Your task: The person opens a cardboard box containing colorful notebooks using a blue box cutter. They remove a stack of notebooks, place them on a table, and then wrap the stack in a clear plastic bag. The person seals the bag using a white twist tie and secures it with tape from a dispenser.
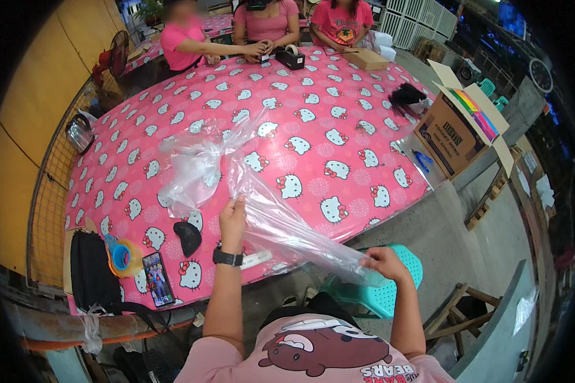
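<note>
The left forearm (225,297) reaches forward, the left hand (232,223) showing its thumb (239,203), the other fingers mostly hidden. Nearer the body, well right of that thumb, the right hand (390,263) angles inward, its fingers (370,260) curled in a pinch.

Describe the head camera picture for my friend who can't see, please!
Someone's bare left grip and right grip hold long, wrinkled clear plastic, which stretches from a pink cat-patterned table toward a green stool. Three people in pink are across the table.
</note>
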`<state>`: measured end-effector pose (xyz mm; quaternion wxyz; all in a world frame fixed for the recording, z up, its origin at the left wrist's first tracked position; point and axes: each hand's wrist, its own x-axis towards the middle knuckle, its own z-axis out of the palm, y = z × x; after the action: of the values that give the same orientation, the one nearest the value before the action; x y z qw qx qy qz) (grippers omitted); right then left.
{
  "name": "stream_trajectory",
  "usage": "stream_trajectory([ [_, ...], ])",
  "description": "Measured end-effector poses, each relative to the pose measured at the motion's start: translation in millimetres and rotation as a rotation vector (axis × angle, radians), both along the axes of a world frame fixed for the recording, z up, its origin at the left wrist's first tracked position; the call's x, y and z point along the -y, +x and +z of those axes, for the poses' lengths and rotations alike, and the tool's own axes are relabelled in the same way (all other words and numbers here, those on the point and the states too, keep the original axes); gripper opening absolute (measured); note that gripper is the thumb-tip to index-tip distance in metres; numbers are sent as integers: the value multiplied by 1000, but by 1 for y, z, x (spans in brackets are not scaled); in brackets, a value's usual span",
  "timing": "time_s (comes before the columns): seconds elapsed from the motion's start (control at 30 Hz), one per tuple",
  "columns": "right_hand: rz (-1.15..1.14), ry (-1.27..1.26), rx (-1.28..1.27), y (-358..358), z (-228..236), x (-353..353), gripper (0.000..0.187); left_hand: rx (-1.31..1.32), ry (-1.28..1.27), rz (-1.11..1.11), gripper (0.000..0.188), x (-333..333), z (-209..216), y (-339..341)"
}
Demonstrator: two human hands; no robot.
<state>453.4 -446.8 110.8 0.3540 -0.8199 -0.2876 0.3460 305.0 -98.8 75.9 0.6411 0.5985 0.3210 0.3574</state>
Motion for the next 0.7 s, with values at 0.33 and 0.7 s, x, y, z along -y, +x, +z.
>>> stream_trajectory([
  [0.33,-452,665,-311,20,-20,23,14,-114,-214,-542,18,86,0,-12],
  [0.7,-299,355,-306,-22,-71,112,35,-260,-257,-1504,38,258,-39,61],
])
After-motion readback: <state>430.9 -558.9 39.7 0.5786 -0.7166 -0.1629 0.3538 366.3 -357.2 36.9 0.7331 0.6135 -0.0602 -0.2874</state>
